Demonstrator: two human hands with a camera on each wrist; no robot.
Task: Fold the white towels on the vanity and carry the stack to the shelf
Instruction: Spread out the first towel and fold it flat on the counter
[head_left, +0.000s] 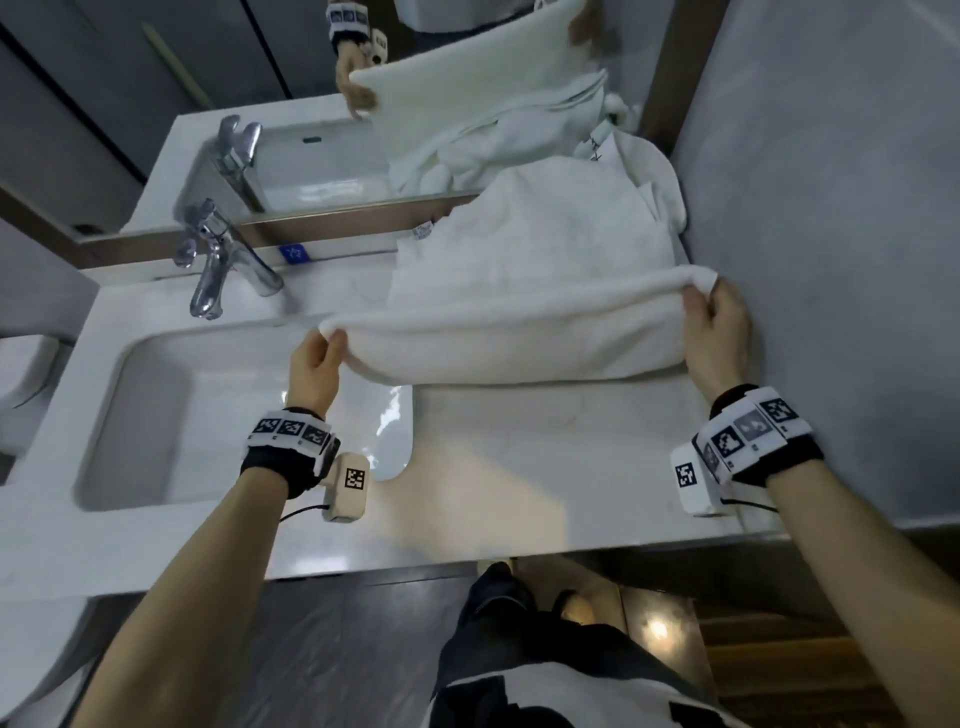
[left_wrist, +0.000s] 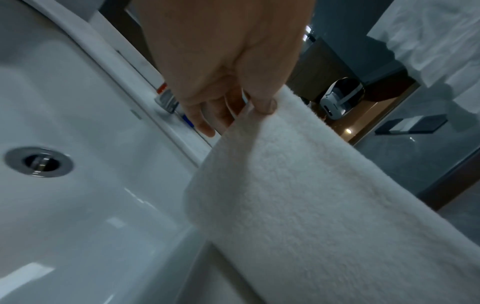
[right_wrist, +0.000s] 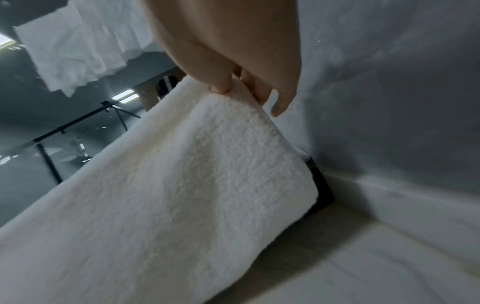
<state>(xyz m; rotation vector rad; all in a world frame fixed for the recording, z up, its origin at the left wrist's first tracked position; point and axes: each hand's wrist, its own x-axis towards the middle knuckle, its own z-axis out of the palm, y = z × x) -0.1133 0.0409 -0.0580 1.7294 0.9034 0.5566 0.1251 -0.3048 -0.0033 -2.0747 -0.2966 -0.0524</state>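
Observation:
A white terry towel (head_left: 509, 332) hangs stretched between my two hands above the vanity top (head_left: 545, 457). My left hand (head_left: 317, 358) pinches its left corner over the sink's right edge; the pinch shows in the left wrist view too, left hand (left_wrist: 249, 102) on towel (left_wrist: 311, 205). My right hand (head_left: 714, 325) pinches the right corner close to the grey wall, seen again as right hand (right_wrist: 233, 88) on towel (right_wrist: 182, 185). The towel's lower edge sags onto the counter. Behind it lies a rumpled heap of white towels (head_left: 561, 228) against the mirror.
The sink basin (head_left: 171, 410) with its drain (left_wrist: 39, 161) sits to the left, a chrome faucet (head_left: 218, 260) behind it. A mirror (head_left: 311, 104) runs along the back. A grey wall (head_left: 831, 208) closes the right side. The counter's front edge (head_left: 467, 558) is near my legs.

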